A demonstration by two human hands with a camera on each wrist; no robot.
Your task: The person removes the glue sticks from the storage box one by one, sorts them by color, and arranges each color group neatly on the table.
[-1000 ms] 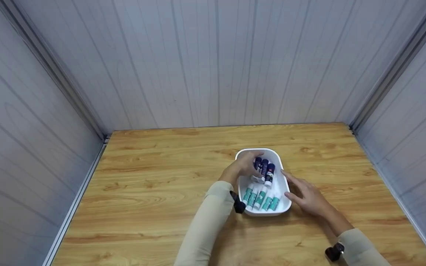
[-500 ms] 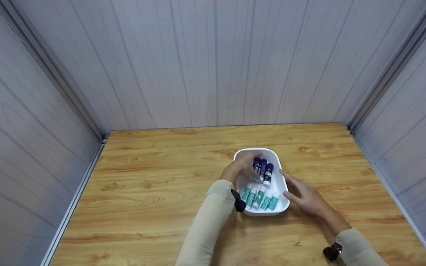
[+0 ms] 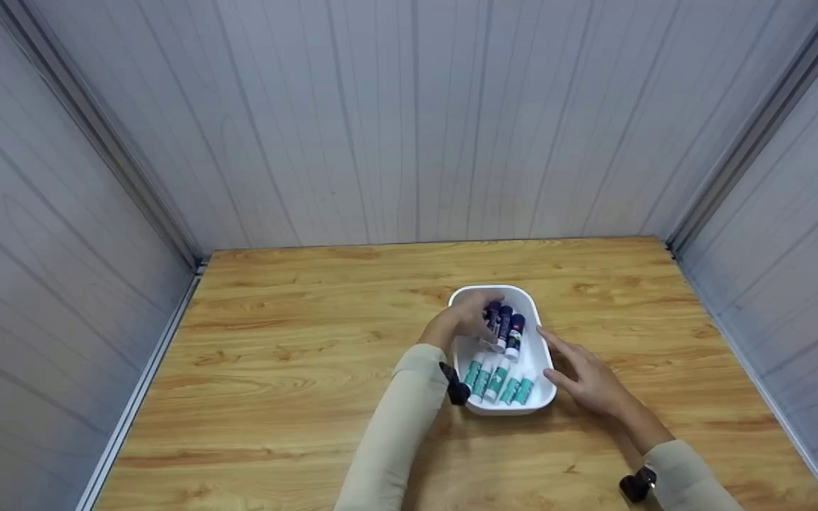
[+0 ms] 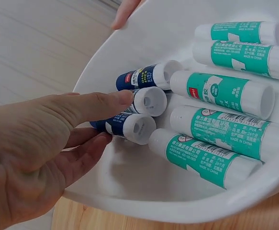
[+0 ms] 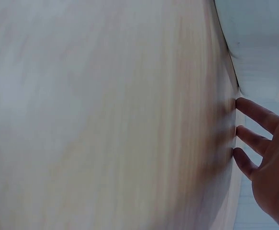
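A white tray [image 3: 538, 346] on the wooden table holds three blue-and-white glue sticks [image 3: 508, 326] at its far end and several green-and-white glue sticks [image 3: 498, 380] at its near end. My left hand [image 3: 483, 323] reaches into the tray. In the left wrist view the left hand [image 4: 116, 117] has its thumb on top of one blue glue stick [image 4: 146, 101] and its fingers curled under the one beside it [image 4: 129, 128]. My right hand [image 3: 572, 369] lies flat on the table at the tray's right side, and the right hand's fingers [image 5: 256, 115] are straight beside the tray wall [image 5: 259, 52].
The wooden table [image 3: 309, 341] is enclosed by grey panel walls [image 3: 409, 121] at the back and on both sides. A fingertip of the right hand [image 4: 124, 15] shows at the tray's rim [image 4: 144, 203] in the left wrist view.
The left hand's fingers have drawn in a little around the blue glue sticks, which now lie slightly more tilted. The right hand has stayed beside the tray.
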